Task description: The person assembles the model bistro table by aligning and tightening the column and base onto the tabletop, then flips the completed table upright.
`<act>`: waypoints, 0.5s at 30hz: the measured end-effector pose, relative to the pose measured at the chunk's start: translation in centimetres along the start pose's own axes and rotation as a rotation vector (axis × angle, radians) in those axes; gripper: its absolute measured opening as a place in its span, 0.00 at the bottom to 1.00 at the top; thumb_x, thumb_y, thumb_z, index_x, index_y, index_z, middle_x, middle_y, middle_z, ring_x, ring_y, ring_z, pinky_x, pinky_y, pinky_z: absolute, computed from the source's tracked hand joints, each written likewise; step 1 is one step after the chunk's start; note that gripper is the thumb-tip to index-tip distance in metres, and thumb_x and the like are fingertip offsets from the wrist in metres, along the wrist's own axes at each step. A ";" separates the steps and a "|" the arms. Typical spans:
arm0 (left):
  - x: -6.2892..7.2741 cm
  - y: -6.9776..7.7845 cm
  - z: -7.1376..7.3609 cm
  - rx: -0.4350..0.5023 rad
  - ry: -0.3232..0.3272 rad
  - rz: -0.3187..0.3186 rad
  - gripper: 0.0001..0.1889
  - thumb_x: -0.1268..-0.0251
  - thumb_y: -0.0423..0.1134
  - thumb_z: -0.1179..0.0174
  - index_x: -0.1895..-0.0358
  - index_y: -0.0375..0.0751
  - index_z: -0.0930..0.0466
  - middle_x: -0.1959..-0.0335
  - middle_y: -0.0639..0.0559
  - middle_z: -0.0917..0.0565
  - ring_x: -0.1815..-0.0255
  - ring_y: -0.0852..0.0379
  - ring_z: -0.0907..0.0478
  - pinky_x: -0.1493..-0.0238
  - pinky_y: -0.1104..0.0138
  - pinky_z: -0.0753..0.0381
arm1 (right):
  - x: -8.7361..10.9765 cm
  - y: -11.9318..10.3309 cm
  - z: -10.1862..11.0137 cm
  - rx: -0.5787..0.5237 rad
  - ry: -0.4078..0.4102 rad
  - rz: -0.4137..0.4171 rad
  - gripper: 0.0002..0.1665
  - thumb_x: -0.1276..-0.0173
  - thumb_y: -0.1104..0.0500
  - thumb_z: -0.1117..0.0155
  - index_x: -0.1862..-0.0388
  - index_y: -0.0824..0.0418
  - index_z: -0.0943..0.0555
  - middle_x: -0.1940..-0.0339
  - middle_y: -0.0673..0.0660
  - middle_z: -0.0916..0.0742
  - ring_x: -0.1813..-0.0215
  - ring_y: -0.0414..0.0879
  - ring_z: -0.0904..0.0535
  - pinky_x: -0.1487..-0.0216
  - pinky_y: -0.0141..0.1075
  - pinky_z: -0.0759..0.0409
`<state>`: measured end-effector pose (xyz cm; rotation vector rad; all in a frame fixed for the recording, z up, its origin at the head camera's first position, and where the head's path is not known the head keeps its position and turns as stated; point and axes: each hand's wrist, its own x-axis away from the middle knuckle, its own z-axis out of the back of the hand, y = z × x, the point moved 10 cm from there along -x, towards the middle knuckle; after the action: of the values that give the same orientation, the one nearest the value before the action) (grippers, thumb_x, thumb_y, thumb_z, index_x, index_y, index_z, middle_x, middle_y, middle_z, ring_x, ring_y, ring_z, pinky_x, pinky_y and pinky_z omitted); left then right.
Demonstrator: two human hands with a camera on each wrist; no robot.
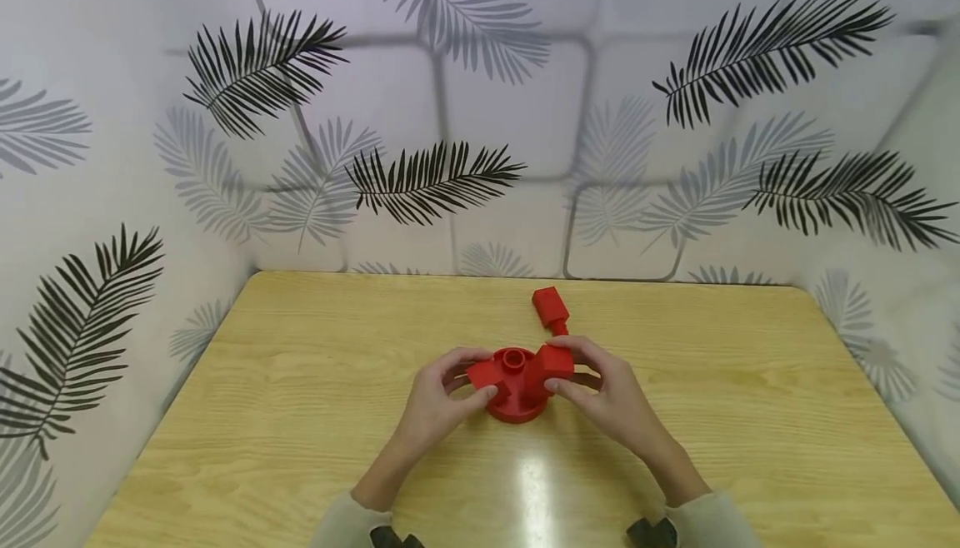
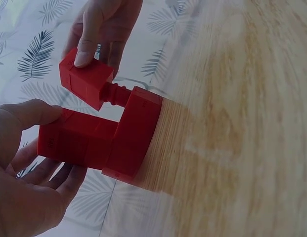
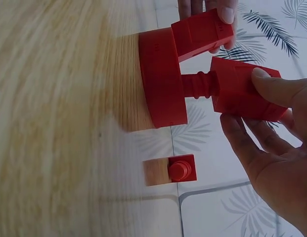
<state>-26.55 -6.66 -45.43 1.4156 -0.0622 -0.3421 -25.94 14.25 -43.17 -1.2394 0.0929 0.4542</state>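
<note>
A person's left hand point(image 1: 433, 393) and right hand point(image 1: 619, 395) face each other, thumbs point(image 1: 478, 400) opposite fingers point(image 1: 590, 351) in matching grips, both forearms point(image 1: 392, 466) angling inward from below.

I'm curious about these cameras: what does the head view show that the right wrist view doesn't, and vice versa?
Head only: sleeves and the raised ring atop the round base.
Right wrist only: the ridged peg between the base and the block in the right hand.
Both: base, right hand and block, left hand and other block, loose piece, table.
</note>
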 end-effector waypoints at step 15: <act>0.1 0.1 0.0 -0.006 0.002 -0.006 0.22 0.38 0.28 0.29 0.40 0.33 0.19 0.43 0.45 0.17 0.42 0.50 0.20 0.39 0.63 0.19 | 0.1 -0.1 -0.9 0.105 -0.058 0.029 0.29 0.35 0.66 0.25 0.37 0.54 0.21 0.44 0.52 0.14 0.48 0.48 0.14 0.49 0.40 0.13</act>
<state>-26.44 -6.66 -45.38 1.4100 -0.0551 -0.3455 -25.71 13.41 -43.45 -1.1226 0.0841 0.5042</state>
